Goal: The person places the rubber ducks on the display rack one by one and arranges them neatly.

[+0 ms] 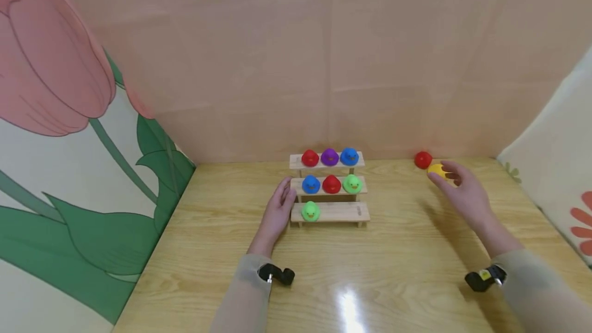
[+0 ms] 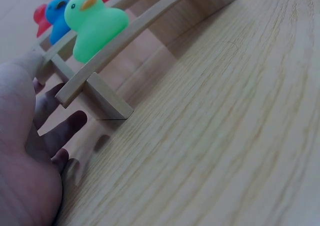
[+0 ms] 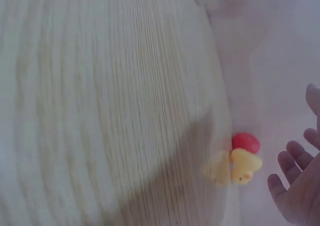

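Note:
A three-step wooden rack (image 1: pixel 339 213) stands on the table with small rubber ducks on it. The top step holds a red, a purple (image 1: pixel 330 157) and a blue duck; on the middle one sit a blue, a red (image 1: pixel 331 184) and a green duck. A single green duck (image 2: pixel 95 28) is at the left end of the lowest step. My left hand (image 1: pixel 279 208) rests at the rack's left end, fingers extended along it. On the right, my right hand (image 1: pixel 467 194) is over a yellow duck (image 3: pixel 245 165), thumb and fingers spread, with a gap to the duck in the right wrist view.
Right behind the yellow duck lies a red duck (image 1: pixel 423 160), close to the pink back cloth (image 1: pixel 250 66). A tulip-print cloth (image 1: pixel 60 66) borders the table (image 1: pixel 208 251) on the left, and a white flowered cloth (image 1: pixel 561 168) on the right.

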Demonstrator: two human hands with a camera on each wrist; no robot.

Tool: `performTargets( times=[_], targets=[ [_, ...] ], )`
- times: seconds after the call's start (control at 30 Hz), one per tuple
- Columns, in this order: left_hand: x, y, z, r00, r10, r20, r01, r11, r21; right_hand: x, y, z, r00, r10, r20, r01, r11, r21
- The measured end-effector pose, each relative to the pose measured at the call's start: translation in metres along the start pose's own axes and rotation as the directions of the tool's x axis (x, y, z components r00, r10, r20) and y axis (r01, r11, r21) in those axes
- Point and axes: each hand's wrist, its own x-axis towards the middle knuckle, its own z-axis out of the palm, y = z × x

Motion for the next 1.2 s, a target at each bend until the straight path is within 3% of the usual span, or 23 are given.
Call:
performTargets(
  times=[0.2, 0.43, 1.2],
  targets=[
    [0.000, -0.001, 0.000, 1.000, -0.002, -0.002, 0.002, 1.000, 0.005, 0.009, 0.016, -0.007, 1.000, 0.011, -0.003, -0.011, 1.000, -0.018],
    [0.000, -0.003, 0.001, 1.000, 0.006, -0.003, -0.006, 1.000, 0.000, 0.017, 0.031, -0.011, 0.996, 0.071, 0.060, -0.070, 0.997, -0.013],
    [-0.002, 0.000, 0.000, 1.000, 0.021, 0.003, -0.021, 1.000, -0.003, 0.034, 0.059, -0.003, 0.979, 0.173, 0.111, -0.167, 0.984, -0.060]
  ],
)
